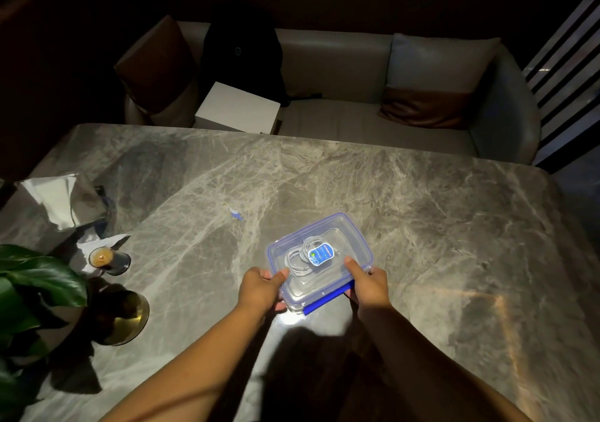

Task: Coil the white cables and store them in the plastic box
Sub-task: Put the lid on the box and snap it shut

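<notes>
Box [319, 261] of clear plastic with blue lid on marble table [422, 210], white cables [297, 261] coiled inside, seen through the lid. Left hand [259, 290] and right hand [370, 283] grasping near corners, thumbs on top, probably pressing lid shut to snap blue latch [324, 303].

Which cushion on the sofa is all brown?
The cushion at the sofa's left end, beside the black backpack. The right cushion is pale grey on top, brown only along its bottom.
</notes>
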A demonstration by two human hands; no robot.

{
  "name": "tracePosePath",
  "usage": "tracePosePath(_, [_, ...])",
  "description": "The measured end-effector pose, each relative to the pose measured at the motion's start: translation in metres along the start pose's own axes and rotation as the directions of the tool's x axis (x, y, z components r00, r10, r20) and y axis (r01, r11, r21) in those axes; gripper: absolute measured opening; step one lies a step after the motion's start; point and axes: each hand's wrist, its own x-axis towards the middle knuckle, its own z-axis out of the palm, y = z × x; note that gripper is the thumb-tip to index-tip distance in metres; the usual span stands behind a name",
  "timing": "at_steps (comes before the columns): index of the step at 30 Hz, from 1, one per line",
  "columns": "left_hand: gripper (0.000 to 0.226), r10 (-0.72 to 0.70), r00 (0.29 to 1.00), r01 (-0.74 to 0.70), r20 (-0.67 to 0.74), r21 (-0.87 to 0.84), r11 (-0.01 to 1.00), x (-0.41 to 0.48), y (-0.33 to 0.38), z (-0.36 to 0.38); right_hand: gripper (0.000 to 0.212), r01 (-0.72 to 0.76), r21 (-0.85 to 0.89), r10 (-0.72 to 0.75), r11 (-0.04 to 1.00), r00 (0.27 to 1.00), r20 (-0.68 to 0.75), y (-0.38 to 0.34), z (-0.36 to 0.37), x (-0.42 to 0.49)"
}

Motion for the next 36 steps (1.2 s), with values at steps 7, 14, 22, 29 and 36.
tracePosePath(7, [0.033,-0.153,0.985,0.165,0.074,-0.186,0.969,-0.031,-0.023,0.029,0.061,-0.047,0.038,0.046,0.998,0.999,0.026,0.0,0.0,0.0])
tracePosePath(14, [0.048,-0.167,0.953,0.243,0.253,-0.31,0.919,-0.05,-0.046,0.052,0.066,0.028,-0.084,-0.031,0.996,0.999,-0.028,0.004,-0.007,-0.007])
tracePosePath(22, [0.035,-0.158,0.95,0.249,0.271,-0.346,0.905,-0.073,-0.057,0.081,0.046,0.11,-0.228,-0.091,0.967,0.992,0.089,-0.009,-0.032,0.0])
tracePosePath(29, [0.034,-0.301,0.873,0.358,0.383,-0.087,0.93,-0.052,-0.024,0.051,0.029,0.139,-0.21,-0.114,0.968,0.985,0.13,-0.01,-0.033,0.0])
tracePosePath(36, [0.088,-0.012,0.997,0.011,0.073,0.02,1.0,-0.006,0.016,0.03,0.029,0.142,-0.227,-0.11,0.964,0.983,0.147,-0.01,-0.033,0.001])
